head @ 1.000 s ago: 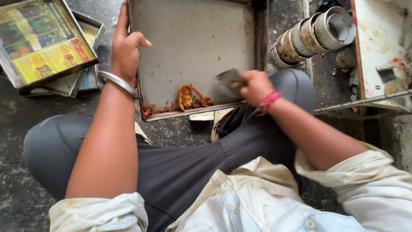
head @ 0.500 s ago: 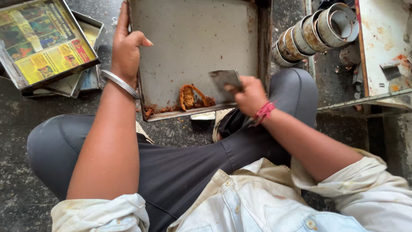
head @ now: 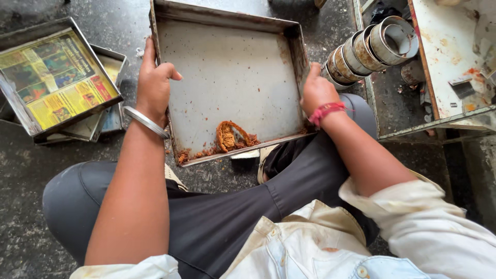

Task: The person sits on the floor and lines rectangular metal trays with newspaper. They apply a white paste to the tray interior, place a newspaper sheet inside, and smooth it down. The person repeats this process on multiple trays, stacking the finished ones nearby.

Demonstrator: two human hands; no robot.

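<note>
The person sits low on the dark floor (head: 20, 217), knees spread, with a large square metal tray (head: 232, 77) propped against the lap so that its near edge dips toward the body. That tilt seems to be why the orange-brown scrapings (head: 230, 138) lie heaped along the tray's near wall rather than spread over its bare base.

The left hand (head: 152, 85), a silver bangle (head: 145, 122) at its wrist, has its grip closed over the tray's left wall, thumb hooked inside and fingers outside. The right hand (head: 316, 90), with a red thread (head: 325, 110) tied at the wrist, clamps the tray's right wall in much the same way. Held at both sides, the tray is steady and can likely be tipped or lifted evenly.

Left of the tray, a stack of smaller trays (head: 57, 77) lined with printed paper rests on the floor, set well apart, with bare floor between. Right of the tray, a row of round metal rings (head: 372, 49) lies close to the right hand, and beyond them stands a stained white metal stand (head: 449, 62), so room on that side is tight. Past the tray's far wall only open floor shows.
</note>
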